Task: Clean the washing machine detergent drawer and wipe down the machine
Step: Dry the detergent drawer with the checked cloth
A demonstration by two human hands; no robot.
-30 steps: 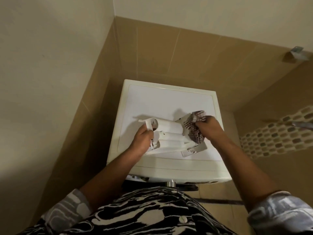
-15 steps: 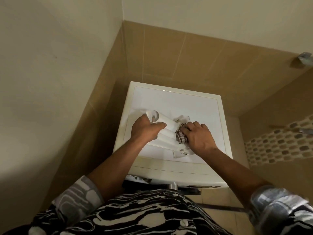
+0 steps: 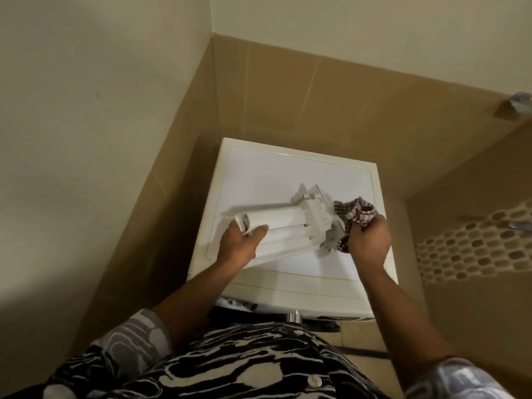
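Head view, white ribbed drawer [image 3: 288, 224], checked cloth [image 3: 359, 213]

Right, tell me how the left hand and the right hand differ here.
The left hand grips the white detergent drawer; the right hand grips a bunched checked cloth. The left hand is at the drawer's left end, the right hand at its right end, with the cloth against it. Both hands are over the washing machine top, each holding something.
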